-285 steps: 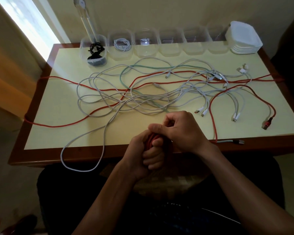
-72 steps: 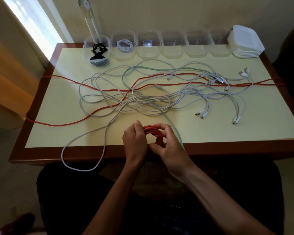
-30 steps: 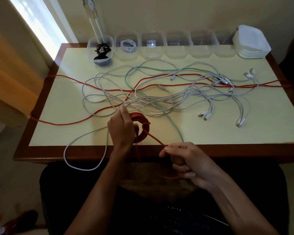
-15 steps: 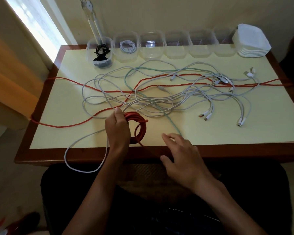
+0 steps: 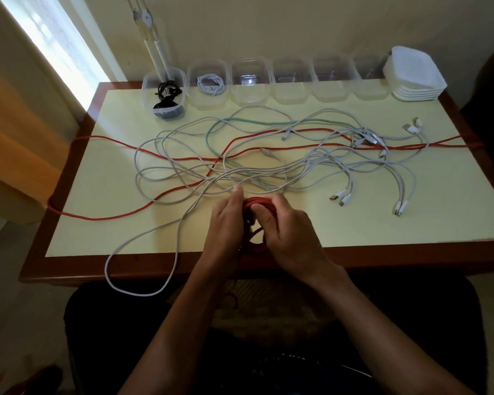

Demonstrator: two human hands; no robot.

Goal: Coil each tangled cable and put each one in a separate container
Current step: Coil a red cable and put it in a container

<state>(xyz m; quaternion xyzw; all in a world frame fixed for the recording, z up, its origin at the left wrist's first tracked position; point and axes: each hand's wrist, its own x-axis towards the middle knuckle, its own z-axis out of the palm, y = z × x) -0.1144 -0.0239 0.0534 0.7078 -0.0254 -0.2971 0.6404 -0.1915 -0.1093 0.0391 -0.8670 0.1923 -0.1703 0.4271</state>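
Coil: red cable coil [image 5: 258,202] sits at the bench [image 5: 97,240] front edge.
Left hand [image 5: 226,220]: fingers curled round the coil.
Right hand [image 5: 285,226]: back from the free tail, fingers pinching the coil.
Meaning: winding looks finished; third container [image 5: 250,91] waits.

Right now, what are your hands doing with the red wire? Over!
Both hands, left and right, gripping the red coil at the table's near edge. Third container free. White cables tangled just behind the coil.
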